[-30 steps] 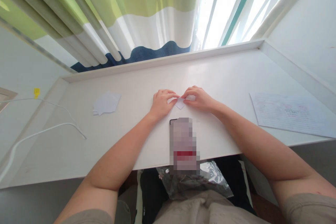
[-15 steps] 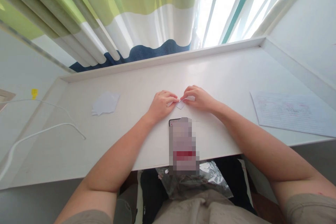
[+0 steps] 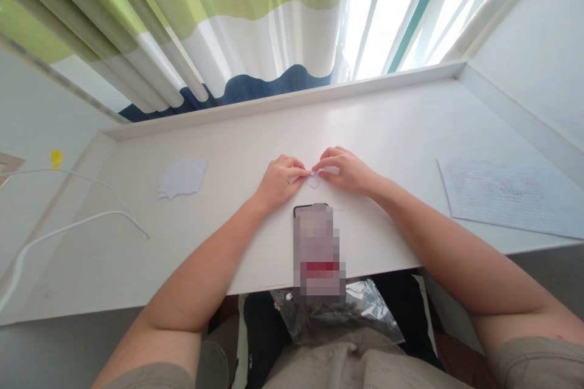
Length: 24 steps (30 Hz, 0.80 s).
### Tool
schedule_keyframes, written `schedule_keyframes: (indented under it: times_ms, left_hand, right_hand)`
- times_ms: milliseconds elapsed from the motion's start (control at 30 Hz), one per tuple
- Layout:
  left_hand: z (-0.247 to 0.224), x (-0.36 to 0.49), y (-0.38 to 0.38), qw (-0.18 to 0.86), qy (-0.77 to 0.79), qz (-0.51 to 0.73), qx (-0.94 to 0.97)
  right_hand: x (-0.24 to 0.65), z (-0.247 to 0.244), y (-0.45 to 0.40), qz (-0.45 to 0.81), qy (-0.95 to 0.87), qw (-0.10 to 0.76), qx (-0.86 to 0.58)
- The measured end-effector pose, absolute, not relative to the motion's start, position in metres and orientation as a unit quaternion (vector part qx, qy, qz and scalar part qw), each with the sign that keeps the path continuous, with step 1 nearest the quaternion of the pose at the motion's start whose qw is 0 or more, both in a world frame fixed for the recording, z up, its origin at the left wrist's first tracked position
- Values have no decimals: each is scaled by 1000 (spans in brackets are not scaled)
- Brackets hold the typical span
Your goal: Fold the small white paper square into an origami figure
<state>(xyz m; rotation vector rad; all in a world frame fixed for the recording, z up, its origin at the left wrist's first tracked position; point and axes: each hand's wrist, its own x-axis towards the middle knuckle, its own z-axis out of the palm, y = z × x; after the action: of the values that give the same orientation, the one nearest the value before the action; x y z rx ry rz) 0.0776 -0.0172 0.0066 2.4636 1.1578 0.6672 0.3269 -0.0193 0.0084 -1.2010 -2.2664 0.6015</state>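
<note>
A small folded piece of white paper (image 3: 312,182) lies on the white desk (image 3: 237,255), its pointed lower corner showing between my hands. My left hand (image 3: 283,179) pinches it from the left, fingertips close together at its upper part. From the right, my right hand (image 3: 342,170) grips the same paper between thumb and fingers, and a white flap shows inside the curl of the fingers. The fingertips of both hands nearly meet. Much of the paper is hidden under them. Just below the hands lies a phone (image 3: 314,237) with its screen blurred out.
A loose pile of white paper pieces (image 3: 182,177) lies to the left. A white cable (image 3: 91,216) crosses the desk's left end. Lined, written-on sheets (image 3: 506,197) rest at the right. A clear plastic bag (image 3: 369,310) lies on my lap. Curtains (image 3: 269,30) hang behind the desk.
Both hands stay at the same place on the paper, with only a slight shift of the fingers. The view has moved very slightly.
</note>
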Motion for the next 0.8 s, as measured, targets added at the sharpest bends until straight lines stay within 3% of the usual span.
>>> schedule_keyframes:
  times_ms: [800]
  left_hand:
    - [12,72,-16,207,435,232,845]
  right_hand:
    - [327,7,-20,251,-816,253,-455]
